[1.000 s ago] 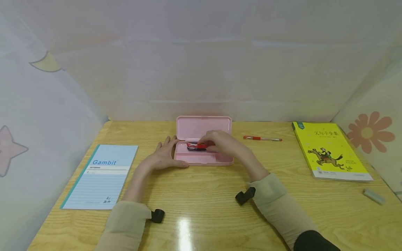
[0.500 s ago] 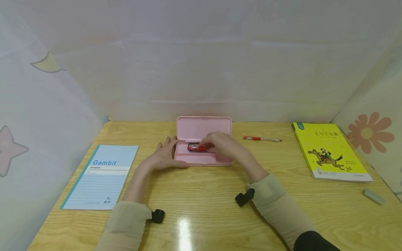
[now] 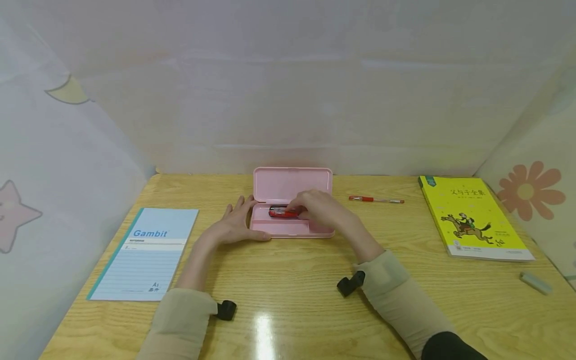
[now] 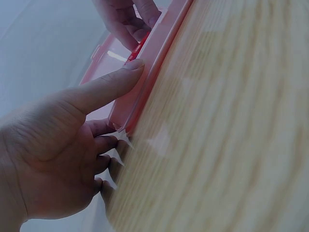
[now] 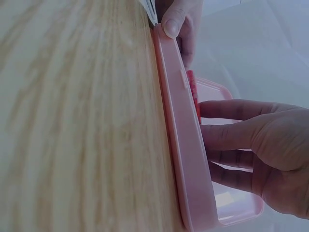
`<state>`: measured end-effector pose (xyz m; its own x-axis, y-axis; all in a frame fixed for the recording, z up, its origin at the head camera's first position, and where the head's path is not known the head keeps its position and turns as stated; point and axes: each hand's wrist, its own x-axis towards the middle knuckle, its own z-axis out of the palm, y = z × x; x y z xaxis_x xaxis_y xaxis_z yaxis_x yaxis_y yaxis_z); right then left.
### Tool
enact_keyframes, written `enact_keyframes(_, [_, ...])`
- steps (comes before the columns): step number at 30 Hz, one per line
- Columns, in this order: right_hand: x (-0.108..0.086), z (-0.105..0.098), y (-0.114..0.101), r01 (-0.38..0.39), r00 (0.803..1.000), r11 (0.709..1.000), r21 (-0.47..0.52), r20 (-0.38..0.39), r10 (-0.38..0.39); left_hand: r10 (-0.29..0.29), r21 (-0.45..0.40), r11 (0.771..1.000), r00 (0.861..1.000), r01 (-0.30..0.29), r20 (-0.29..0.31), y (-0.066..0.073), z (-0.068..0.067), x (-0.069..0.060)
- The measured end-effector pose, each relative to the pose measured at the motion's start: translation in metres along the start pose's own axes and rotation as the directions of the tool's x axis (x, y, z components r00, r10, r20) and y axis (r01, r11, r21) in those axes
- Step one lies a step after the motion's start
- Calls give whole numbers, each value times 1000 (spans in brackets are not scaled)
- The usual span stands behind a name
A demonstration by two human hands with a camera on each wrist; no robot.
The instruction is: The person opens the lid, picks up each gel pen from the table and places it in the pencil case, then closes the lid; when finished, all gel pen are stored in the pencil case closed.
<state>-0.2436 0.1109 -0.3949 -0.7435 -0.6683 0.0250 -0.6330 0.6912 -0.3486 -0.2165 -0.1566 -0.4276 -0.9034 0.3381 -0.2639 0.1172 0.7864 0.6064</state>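
The pink pencil case (image 3: 279,229) stands with its lid raised. At its left end the left hand (image 3: 231,227) has its fingers spread, the thumb along the front edge; in the left wrist view that thumb rests against the pink case (image 4: 145,72). Inside the back compartment, the right hand (image 3: 319,207) holds a red pen (image 3: 280,213) by thumb and forefinger, a dark pen just behind it. The right wrist view shows the red pen (image 5: 193,92) at the fingertips of the right hand (image 5: 270,145), whose other fingers reach into the case.
Another red pen (image 3: 375,199) lies right of the case. A Gambit notebook (image 3: 144,255) is at the left, a yellow book (image 3: 472,215) at the right. Near the right edge lies a small grey-green object (image 3: 535,282). Pale cloth walls stand behind and beside the table.
Over the last second the red pen has moved down slightly into the case, in front of the dark one, with the right hand. The left hand has stayed in place.
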Motion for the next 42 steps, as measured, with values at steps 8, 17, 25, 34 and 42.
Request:
enact_keyframes(8, [-2,-2,3,5,1000,1000,17,-7,-5,-11,14,1000,1000,10,4,0,-1,0])
enact_keyframes(17, [-6,-19,19,39,997,967,252,-69,-22,-13,16,1000,1000,13,-1,-1,-1,0])
enact_keyframes(25, [-29,-38,50,20,988,907,420,-145,45,0,-9,1000,1000,0,-3,1,0,-3])
enact_keyframes(34, [-72,-50,98,-131,964,875,466,-145,221,-10,13,1000,1000,10,-7,1,-3,-2])
enact_keyframes(42, [-95,-51,124,-112,959,911,397,-196,203,-21,13,1000,1000,21,2,-1,-3,-4])
